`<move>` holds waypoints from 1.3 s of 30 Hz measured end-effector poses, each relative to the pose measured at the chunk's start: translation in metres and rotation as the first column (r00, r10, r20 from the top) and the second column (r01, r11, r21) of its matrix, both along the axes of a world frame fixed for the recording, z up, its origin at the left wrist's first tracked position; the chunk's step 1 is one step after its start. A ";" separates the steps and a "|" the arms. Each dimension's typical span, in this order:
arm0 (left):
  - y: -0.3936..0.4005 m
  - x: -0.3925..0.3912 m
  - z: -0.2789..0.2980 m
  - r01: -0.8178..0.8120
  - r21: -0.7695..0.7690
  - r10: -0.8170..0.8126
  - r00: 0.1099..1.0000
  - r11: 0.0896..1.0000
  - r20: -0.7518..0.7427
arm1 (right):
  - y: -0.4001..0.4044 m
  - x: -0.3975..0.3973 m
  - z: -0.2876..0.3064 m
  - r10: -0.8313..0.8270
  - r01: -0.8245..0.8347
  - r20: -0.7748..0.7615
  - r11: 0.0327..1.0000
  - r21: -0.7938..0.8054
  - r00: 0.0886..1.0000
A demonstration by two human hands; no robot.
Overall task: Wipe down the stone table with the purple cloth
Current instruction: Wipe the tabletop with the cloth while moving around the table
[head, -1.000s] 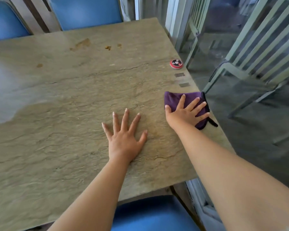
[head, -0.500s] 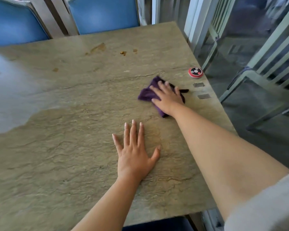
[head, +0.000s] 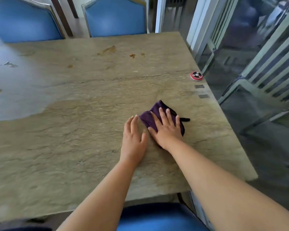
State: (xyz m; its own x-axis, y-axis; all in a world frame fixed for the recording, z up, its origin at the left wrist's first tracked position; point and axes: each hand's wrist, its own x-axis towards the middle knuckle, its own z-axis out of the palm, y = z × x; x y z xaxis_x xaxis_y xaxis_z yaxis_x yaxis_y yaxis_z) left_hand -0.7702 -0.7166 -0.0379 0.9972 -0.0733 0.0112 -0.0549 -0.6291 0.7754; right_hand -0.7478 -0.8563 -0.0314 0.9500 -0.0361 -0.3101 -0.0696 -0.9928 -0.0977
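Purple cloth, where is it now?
In the head view, the purple cloth lies right of centre on the stone table, under the flat right hand, beside the left hand.

From my feed: two bare forearms, no sleeves showing in this frame, nothing worn on either wrist, no watch, no bands. Left hand bare, no glove, no rings that I can make out; nails short and pale, unpainted as far as I can tell. Right hand likewise bare and ungloved, with short light nails on the fingers. No marks or tattoos seen on either forearm. Upper arms are cut off by the frame edge.
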 end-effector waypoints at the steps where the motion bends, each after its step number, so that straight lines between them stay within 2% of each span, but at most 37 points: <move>1: 0.013 -0.002 0.000 0.024 0.054 -0.024 1.000 0.998 0.004 | 0.005 -0.011 0.001 -0.039 0.039 -0.011 0.999 -0.001 0.999; 5: 0.093 -0.023 0.005 0.057 0.430 -0.058 0.998 0.901 -0.011 | 0.053 -0.047 0.005 -0.147 0.147 -0.079 0.989 -0.002 0.986; 8: 0.168 -0.042 0.010 0.019 0.556 0.023 0.997 0.831 -0.068 | 0.107 -0.068 0.008 -0.120 0.122 -0.130 0.993 0.004 0.984; 11: 0.239 -0.056 0.013 0.028 0.638 0.139 0.968 0.770 -0.210 | 0.173 -0.081 0.010 -0.043 0.047 -0.185 0.999 0.020 0.982; 14: 0.301 -0.066 0.015 0.090 0.621 0.179 0.917 0.779 -0.357 | 0.242 -0.100 0.012 0.054 -0.044 -0.217 0.998 0.049 0.975; 18: 0.362 -0.071 0.020 0.236 0.629 -0.005 0.938 0.740 -0.345 | 0.322 -0.133 0.012 0.274 -0.264 -0.229 0.962 0.073 0.934; 22: 0.414 -0.071 0.029 0.277 0.666 0.048 0.904 0.692 -0.425 | 0.328 -0.134 0.006 0.412 -0.397 -0.149 0.910 0.119 0.899; 25: 0.443 -0.075 0.027 0.284 0.635 0.081 0.872 0.718 -0.482 | 0.318 -0.121 0.003 0.326 -0.319 -0.134 0.945 0.070 0.936; 29: 0.453 -0.072 0.022 0.339 0.562 0.011 0.849 0.755 -0.528 | 0.341 -0.097 0.002 0.050 -0.049 -0.127 0.999 0.011 0.991; 32: 0.461 -0.063 0.027 0.400 0.528 -0.029 0.816 0.749 -0.577 | 0.365 -0.092 0.003 0.027 -0.032 -0.135 0.999 -0.029 0.990; 36: 0.486 -0.049 0.033 0.448 0.533 -0.140 0.843 0.718 -0.520 | 0.426 -0.118 0.004 0.303 -0.300 -0.140 0.953 0.047 0.943; 39: 0.521 -0.036 0.036 0.357 0.567 -0.141 0.911 0.742 -0.389 | 0.466 -0.119 0.002 0.511 -0.504 -0.118 0.860 0.086 0.851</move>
State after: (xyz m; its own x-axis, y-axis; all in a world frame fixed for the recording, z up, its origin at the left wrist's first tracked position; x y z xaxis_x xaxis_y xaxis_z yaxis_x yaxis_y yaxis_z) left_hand -0.8061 -0.1960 -0.0015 0.8843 -0.2019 -0.4209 -0.1126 -0.9673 0.2274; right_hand -0.8670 -0.3902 -0.0294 0.7820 0.4584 -0.4224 0.4266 -0.8876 -0.1736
